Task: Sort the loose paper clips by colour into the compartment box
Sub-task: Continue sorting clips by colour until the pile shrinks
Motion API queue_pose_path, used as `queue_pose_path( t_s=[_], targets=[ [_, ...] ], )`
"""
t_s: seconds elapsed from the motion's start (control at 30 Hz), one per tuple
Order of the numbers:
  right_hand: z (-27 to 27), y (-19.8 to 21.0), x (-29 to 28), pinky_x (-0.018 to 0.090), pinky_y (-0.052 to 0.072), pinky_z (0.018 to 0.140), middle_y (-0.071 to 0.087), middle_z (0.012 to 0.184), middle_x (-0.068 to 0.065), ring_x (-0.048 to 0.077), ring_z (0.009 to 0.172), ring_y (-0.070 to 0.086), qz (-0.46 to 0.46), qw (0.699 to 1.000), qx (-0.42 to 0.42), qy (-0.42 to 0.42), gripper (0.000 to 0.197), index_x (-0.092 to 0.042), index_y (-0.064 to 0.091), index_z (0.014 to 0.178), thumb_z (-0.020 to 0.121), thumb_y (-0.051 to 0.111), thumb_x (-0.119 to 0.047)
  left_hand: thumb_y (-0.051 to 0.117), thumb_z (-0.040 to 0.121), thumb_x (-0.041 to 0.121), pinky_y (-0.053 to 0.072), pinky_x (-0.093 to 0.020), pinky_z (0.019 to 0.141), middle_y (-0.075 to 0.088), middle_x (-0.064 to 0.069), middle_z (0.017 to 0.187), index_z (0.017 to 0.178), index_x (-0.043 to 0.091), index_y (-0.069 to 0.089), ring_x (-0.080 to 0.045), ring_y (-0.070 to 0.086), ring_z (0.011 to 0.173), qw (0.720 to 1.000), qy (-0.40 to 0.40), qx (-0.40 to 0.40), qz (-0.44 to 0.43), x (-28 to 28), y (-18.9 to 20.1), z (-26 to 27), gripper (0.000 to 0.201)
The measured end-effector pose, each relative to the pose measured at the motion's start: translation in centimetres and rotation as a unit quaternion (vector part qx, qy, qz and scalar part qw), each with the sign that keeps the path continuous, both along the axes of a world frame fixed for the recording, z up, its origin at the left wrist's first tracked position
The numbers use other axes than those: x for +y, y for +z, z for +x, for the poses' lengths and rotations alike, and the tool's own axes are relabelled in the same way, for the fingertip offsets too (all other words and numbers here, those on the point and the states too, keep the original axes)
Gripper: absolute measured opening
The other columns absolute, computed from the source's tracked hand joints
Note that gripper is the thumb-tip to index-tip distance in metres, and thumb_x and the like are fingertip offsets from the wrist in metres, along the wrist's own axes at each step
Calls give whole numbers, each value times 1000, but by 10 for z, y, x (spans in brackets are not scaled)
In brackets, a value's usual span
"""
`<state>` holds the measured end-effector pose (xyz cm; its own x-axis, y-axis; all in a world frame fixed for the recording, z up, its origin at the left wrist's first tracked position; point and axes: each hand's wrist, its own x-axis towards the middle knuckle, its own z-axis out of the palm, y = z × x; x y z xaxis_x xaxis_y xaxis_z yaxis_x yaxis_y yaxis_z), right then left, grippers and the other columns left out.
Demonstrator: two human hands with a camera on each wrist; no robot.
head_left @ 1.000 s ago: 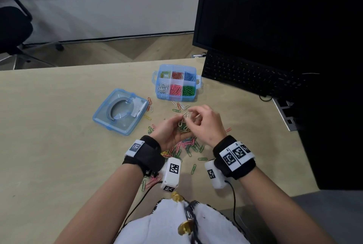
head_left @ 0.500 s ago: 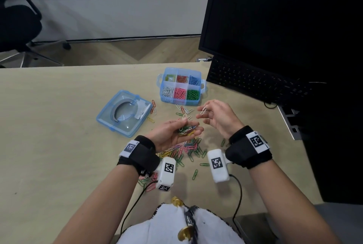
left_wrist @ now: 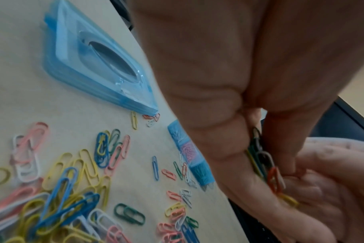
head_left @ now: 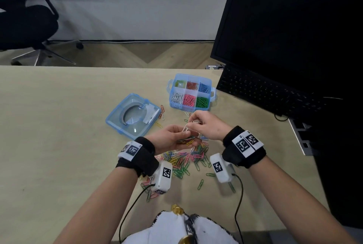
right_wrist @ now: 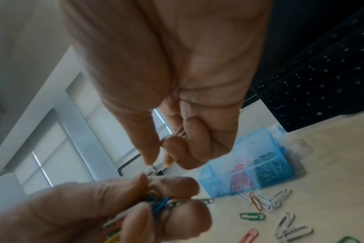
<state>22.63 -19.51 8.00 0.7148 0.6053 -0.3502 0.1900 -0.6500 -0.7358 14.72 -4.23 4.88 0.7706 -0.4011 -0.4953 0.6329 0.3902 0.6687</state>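
A blue compartment box (head_left: 191, 107) stands open on the table, with clips sorted by colour in its six cells. My left hand (head_left: 172, 138) cups a mixed bunch of paper clips (head_left: 186, 141), also seen as a bunch of paper clips (left_wrist: 264, 162) between its fingers. Just above it, my right hand (head_left: 206, 126) pinches white clips (head_left: 196, 122) at its fingertips. A heap of loose coloured clips (head_left: 184, 159) lies on the table under both hands. The right wrist view has the box (right_wrist: 249, 169) beyond the fingers.
The box's blue lid (head_left: 133, 115) lies upside down left of the box. A black keyboard (head_left: 271, 90) and monitor (head_left: 294, 28) fill the right side. An office chair (head_left: 25, 24) stands beyond the table's far edge. Scattered clips (head_left: 200, 184) lie near the wrists.
My right hand, which had drawn away to the right with a white clip, has come back over the left hand. The left hand stays cupped with its bunch.
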Motion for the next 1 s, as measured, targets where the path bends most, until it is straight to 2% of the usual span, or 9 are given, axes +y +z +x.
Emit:
queue_pose_path(
  t_s=[0.17,0.33,0.47,0.57,0.67,0.73,0.8,0.87,1.0],
  targets=[
    [13,-7,18,36,52,70,62,76,1,14,68,58,-39,997,13,68,15,-20,53,78,91,62,-23,42,98,2,55,-21,82,67,-17,106,118,-6,58,-13,69,89,1000,2,-6,30,10,-1,4,27],
    [47,4,42,28,36,56,48,69,-1,13,59,41,-54,997,38,41,12,-8,46,83,95,46,-11,42,98,-3,56,-20,80,69,-12,103,124,-6,54,-11,69,85,997,55,7,49,27,-10,4,29],
    [84,-2,69,32,44,70,53,79,3,17,72,51,-105,992,-62,-32,13,-12,48,81,93,50,-14,41,98,-4,56,-19,71,70,-10,100,112,3,58,-12,70,83,993,102,11,54,38,-14,4,23],
    [98,-6,89,32,45,70,54,78,7,22,78,53,-176,980,-89,-10,17,-12,50,75,92,49,-13,39,98,-5,56,-19,64,70,-11,94,103,4,58,-13,70,77,993,109,16,53,42,-12,5,22],
    [104,-8,102,39,52,88,66,103,21,31,98,63,-216,972,-88,33,28,5,63,103,92,54,-19,35,97,1,51,-17,55,69,-8,82,95,6,56,-13,65,67,991,120,26,50,42,-10,9,22],
    [103,-4,104,41,48,96,61,123,18,31,112,59,-230,965,-107,61,40,1,57,124,94,54,-25,33,96,7,48,-17,51,65,-7,77,90,8,54,-13,61,62,990,131,34,39,42,-10,11,22],
    [96,3,100,35,44,100,61,127,9,24,116,57,-186,971,-130,70,38,-8,59,127,96,53,-28,32,96,9,45,-17,50,62,-7,75,87,10,53,-13,57,59,989,139,35,27,41,-11,12,23],
    [84,8,90,30,47,96,67,117,5,19,107,62,-121,987,-84,70,30,-12,66,118,96,53,-29,32,96,9,45,-16,49,60,-6,74,85,11,53,-13,55,59,989,145,34,14,40,-10,14,24],
    [50,10,65,24,55,70,71,92,12,16,75,67,-30,986,152,61,26,-1,69,101,97,53,-22,36,95,5,44,-15,49,59,-5,75,84,11,53,-11,54,59,989,142,9,29,36,-7,19,21]
  ],
)
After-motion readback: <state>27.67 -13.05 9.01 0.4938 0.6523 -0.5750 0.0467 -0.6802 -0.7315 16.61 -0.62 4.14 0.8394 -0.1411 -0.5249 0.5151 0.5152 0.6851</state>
